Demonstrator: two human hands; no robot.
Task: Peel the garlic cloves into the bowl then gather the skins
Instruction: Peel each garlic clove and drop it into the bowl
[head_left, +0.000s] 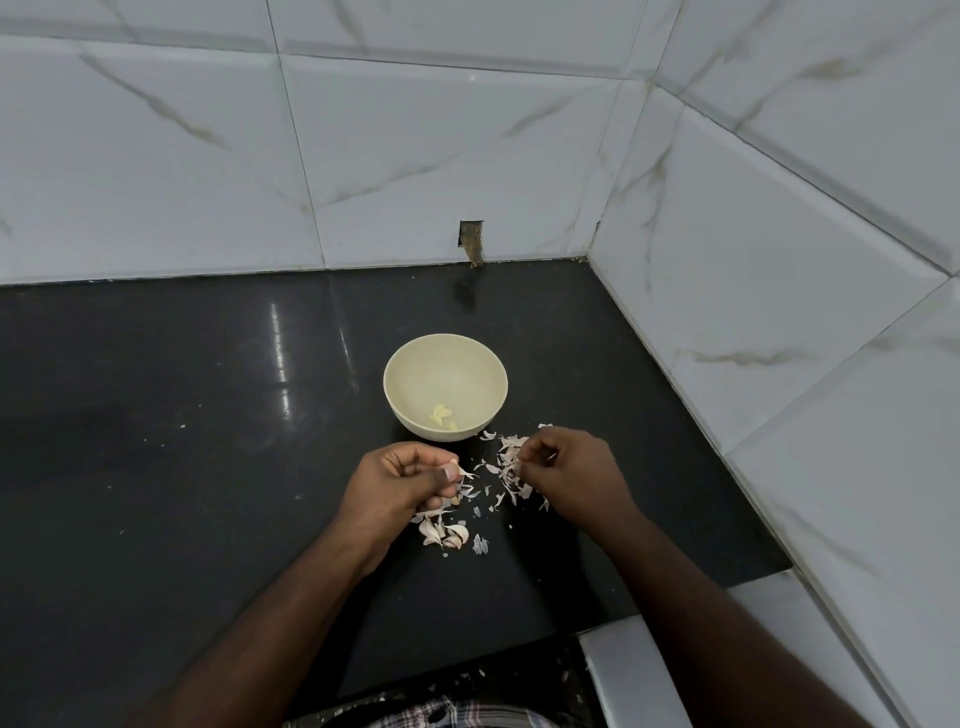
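**A:** Where is the garlic, and how much is peeled?

**B:** A few peeled cloves (442, 415), pale yellow and smooth, lie at the bottom of a small cream bowl (415, 358) standing on a dark counter (182, 441). Just in front of the bowl, the left hand (397, 480) is curled around a clove (455, 461); only its tip shows at the thumb and fingertips, with a shred of skin hanging from it. A little heap of unpeeled cloves (444, 532), plump and curved with papery pinkish-white skin, sits on the counter just below that hand.

**A:** And the right hand?

**B:** The right hand (563, 467) is curled too, its fingertips pinching torn skins (511, 457), which lie scattered between the hands and just beside the bowl. They look thin, dry and flaky, curling at the edges.

**A:** So how far along is it?

**B:** Partway, I judge. Several cloves are done, one is in hand, a handful wait. The skins are loose and spread, not yet gathered.

**A:** What surrounds them?

**B:** The counter is glossy black stone, reflecting light. Behind and to the right rise white marble-veined wall tiles (467, 145), with a small dark notch (471, 241) at the base of the wall.
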